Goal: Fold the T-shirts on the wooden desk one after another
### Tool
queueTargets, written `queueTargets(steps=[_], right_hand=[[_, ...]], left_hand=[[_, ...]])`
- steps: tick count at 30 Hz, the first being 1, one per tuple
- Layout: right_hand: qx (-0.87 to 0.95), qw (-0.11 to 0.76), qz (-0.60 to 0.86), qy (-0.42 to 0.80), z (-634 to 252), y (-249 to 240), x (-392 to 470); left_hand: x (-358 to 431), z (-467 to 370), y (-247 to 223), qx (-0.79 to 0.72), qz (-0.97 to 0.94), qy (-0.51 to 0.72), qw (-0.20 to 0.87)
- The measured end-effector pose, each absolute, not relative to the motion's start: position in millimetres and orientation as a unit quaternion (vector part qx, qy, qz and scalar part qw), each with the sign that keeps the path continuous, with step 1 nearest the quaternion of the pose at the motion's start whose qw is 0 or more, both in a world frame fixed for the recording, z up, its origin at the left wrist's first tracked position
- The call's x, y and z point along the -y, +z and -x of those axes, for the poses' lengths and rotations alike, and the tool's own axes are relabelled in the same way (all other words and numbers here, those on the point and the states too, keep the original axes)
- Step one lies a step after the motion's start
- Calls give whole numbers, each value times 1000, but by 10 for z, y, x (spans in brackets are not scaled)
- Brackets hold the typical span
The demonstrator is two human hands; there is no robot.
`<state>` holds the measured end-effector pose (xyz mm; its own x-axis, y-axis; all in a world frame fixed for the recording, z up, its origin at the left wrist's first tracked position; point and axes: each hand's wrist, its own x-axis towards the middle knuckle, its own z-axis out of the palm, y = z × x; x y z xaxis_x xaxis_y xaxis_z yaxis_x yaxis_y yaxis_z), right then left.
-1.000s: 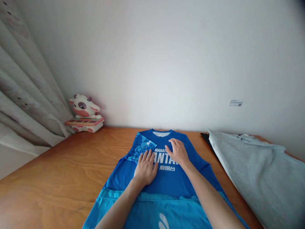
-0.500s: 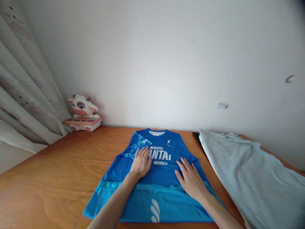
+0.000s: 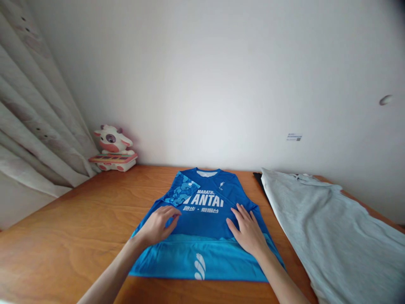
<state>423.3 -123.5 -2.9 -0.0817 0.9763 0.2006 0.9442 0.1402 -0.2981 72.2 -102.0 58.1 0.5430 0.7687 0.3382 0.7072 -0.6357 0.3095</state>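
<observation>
A blue sports shirt (image 3: 205, 223) with white lettering lies front up on the wooden table (image 3: 79, 219). Its patterned left sleeve (image 3: 182, 190) is folded inward over the chest, and a lighter blue band with a white leaf-like mark crosses its lower part. Over the shirt's left side, my left hand (image 3: 160, 223) is bent with thumb and fingers apart, holding nothing; whether it touches the cloth is unclear. Spread flat on the right half of the shirt, beside the lettering, is my right hand (image 3: 248, 230), with nothing in it.
Light grey clothing (image 3: 329, 223) covers the table's right side, with a black piece (image 3: 258, 178) showing at its back left edge. A toy cow with a keyboard (image 3: 114, 147) sits at the back left, near a curtain (image 3: 38, 118). A wall (image 3: 202, 84) rises behind the table.
My left hand has moved left and off the lettering, its fingers now curved. My right hand stays on the shirt. The shirt's lower left corner has shifted inward.
</observation>
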Motion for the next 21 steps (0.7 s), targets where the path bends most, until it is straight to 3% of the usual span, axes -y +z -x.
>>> queueTargets(steps=[6, 14, 21], right_hand=[[737, 297, 606, 14, -4218, 4, 1238], [710, 289, 642, -11, -4541, 114, 1681], [620, 318, 700, 154, -5076, 4, 1977]], left_hand=[[1540, 59, 581, -583, -792, 178, 35], [1547, 363, 464, -666, -701, 199, 160], [1559, 437, 608, -601, -724, 169, 294]])
